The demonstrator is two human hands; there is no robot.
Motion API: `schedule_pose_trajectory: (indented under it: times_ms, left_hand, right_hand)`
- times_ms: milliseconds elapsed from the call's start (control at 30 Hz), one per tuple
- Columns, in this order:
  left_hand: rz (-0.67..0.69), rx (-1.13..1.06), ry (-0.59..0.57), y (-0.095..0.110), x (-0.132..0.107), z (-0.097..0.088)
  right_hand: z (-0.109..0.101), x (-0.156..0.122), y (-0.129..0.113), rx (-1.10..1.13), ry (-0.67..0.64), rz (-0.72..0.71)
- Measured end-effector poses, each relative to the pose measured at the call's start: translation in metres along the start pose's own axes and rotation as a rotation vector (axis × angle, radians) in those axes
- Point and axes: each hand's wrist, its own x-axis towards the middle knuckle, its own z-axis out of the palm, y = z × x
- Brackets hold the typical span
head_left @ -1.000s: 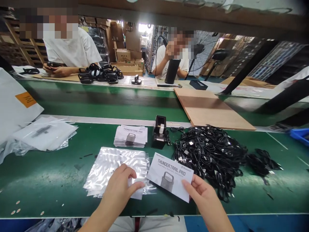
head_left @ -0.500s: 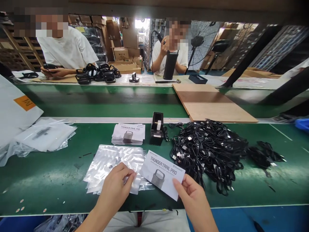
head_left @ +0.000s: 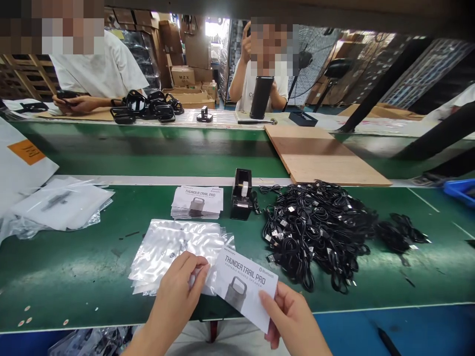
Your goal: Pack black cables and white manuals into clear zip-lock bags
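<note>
My right hand (head_left: 289,319) pinches a white "Thunder Trail Pro" leaflet (head_left: 243,286) by its lower right corner, over the near edge of the green table (head_left: 74,277). My left hand (head_left: 178,296) is closed on the edge of the top clear plastic bag in a stack of clear bags (head_left: 174,249), right beside the leaflet's left end. The leaflet's left edge meets the bag at my left fingertips. A stack of the same leaflets (head_left: 197,201) lies farther back.
A black tape dispenser (head_left: 241,200) stands beside the leaflet stack. A big heap of coiled black cables (head_left: 319,230) fills the right. More bagged items (head_left: 55,205) lie at the left. A wooden board (head_left: 319,155) rests beyond. Two people work across the far belt.
The leaflet has moved left and nearer to me, up against the bag at my left hand. My left fingers have tightened on the bag's edge.
</note>
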Motion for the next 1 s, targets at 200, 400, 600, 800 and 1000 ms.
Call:
schedule_pose_trajectory:
  times_ms: [200,400,600,800,1000]
  left_hand:
    - [0.029,-0.018,0.045,-0.005,-0.002,0.006]
    - [0.067,0.0,-0.004,-0.007,-0.003,0.005]
    - [0.091,0.054,0.005,-0.009,-0.004,0.011]
    - [0.124,0.083,0.007,-0.007,0.0,0.012]
    - [0.04,0.025,-0.03,-0.003,0.008,-0.006]
  right_hand:
    - [0.002,0.001,-0.001,-0.054,-0.03,0.033]
    - [-0.002,0.007,0.001,-0.148,-0.139,0.05]
    - [-0.001,0.013,-0.004,-0.195,-0.163,-0.036]
    - [-0.002,0.009,-0.011,-0.009,-0.272,-0.046]
    - [0.023,0.03,-0.023,-0.013,-0.231,-0.056]
